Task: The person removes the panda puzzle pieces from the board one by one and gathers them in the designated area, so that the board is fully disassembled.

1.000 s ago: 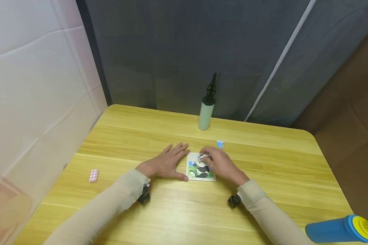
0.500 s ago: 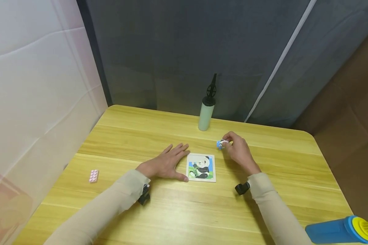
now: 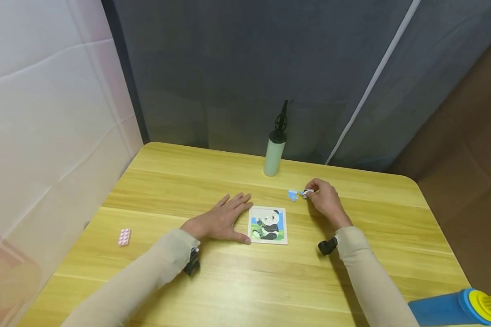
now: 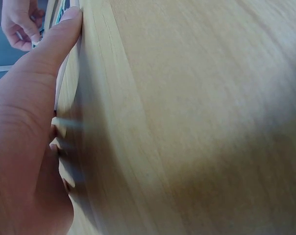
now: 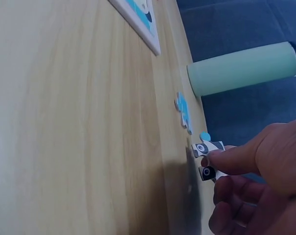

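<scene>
A square panda jigsaw puzzle [image 3: 268,225] in a pale frame lies at the table's middle, its upper left part bare. My left hand [image 3: 222,220] lies flat with fingers spread at the frame's left side, thumb and fingertips right at the edge. My right hand [image 3: 327,202] is beyond the frame to the right and pinches a puzzle piece [image 5: 209,155] with black-and-white panda eyes between thumb and fingers. Just left of that piece a blue puzzle piece [image 3: 293,195] lies on the wood.
A pale green hand pump [image 3: 273,156] with a black nozzle stands upright near the back edge. A pink toy brick [image 3: 124,237] sits at the left. The blue and yellow pump [image 3: 442,307] lies at the front right. Dark cloth hangs behind the table [image 3: 212,170].
My right hand has moved from the puzzle frame out to the right, lifting the panda-eye piece away and past the blue piece. The left hand stays where it was.
</scene>
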The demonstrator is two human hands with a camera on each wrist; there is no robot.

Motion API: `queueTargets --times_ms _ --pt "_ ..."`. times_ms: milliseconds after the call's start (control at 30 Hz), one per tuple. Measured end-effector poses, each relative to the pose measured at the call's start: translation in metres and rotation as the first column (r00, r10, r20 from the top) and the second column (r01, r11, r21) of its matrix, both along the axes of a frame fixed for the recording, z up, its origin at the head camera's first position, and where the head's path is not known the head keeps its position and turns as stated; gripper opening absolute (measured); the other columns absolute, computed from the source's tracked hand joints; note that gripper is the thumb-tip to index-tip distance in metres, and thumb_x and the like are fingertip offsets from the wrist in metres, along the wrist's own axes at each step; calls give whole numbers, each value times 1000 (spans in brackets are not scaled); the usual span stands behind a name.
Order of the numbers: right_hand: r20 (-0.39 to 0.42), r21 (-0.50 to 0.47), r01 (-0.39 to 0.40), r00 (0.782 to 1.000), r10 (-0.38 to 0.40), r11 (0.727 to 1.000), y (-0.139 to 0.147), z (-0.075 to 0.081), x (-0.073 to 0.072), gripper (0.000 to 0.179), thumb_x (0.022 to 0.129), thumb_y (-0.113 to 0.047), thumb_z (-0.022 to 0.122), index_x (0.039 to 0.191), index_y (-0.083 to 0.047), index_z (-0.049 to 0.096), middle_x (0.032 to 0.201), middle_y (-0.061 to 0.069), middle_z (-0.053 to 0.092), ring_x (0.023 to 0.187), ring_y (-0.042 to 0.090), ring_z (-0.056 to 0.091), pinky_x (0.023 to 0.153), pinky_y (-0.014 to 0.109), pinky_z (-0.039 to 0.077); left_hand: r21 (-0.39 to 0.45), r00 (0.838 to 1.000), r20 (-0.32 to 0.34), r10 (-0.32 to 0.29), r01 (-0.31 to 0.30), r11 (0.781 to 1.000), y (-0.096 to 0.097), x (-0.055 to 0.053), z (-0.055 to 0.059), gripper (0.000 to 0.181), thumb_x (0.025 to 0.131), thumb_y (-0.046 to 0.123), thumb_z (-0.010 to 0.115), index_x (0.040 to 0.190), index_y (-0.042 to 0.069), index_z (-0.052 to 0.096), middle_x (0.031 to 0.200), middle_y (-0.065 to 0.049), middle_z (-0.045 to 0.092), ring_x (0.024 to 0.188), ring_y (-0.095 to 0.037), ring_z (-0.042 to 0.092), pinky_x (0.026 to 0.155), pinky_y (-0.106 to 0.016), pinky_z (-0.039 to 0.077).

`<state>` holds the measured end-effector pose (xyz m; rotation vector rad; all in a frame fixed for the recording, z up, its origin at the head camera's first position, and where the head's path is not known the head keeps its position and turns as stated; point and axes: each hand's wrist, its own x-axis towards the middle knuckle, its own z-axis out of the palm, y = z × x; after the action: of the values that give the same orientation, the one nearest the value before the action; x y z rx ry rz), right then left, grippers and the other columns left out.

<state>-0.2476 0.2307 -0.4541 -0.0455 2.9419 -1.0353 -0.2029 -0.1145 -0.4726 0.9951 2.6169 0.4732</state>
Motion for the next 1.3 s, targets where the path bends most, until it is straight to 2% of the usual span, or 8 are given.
queueTargets --times_ms 300,600,1033,1133,1300 --pt "29 2 -1 1000 1 1000 1 -5 -8 13 104 -6 66 114 -1 71 115 20 74 101 32 64 91 44 52 8 1000 -11 5 -5 1000 0 -4 -1 113 88 75 71 170 12 27 182 -9 10 170 -32 7 139 -59 4" --pt "1 26 -38 999 38 999 0 -12 -12 15 103 -5 66 113 2 74 115 23 73 105 36 65 100 54 53 3 1000 -18 4 -4 1000 -2 -4 -1 113 87 75 71 170 11 28 182 -10 11 170 -33 9 138 -59 5" --pt "-4 30 -28 1000 28 999 1 -15 -9 17 103 -5 65 116 2 74 119 23 66 108 36 61 98 53 52 10 1000 -13 8 -8 1000 0 -3 0 113 87 74 73 169 10 28 182 -10 11 170 -33 9 138 -60 5" --pt "-7 19 -17 1000 17 1000 1 -12 -7 20 104 -6 64 120 2 72 123 24 63 109 36 59 97 52 52 9 1000 -17 6 -6 1000 0 -3 -1 113 87 74 72 169 11 28 182 -10 12 170 -33 9 138 -59 5" --pt "-22 -3 -8 1000 8 1000 -2 -1 -1 25 107 -9 61 128 0 69 131 24 60 101 33 58 86 43 51 9 1000 -22 10 -10 1000 1 -3 -1 113 87 75 72 169 11 28 182 -9 12 170 -32 9 139 -59 5"
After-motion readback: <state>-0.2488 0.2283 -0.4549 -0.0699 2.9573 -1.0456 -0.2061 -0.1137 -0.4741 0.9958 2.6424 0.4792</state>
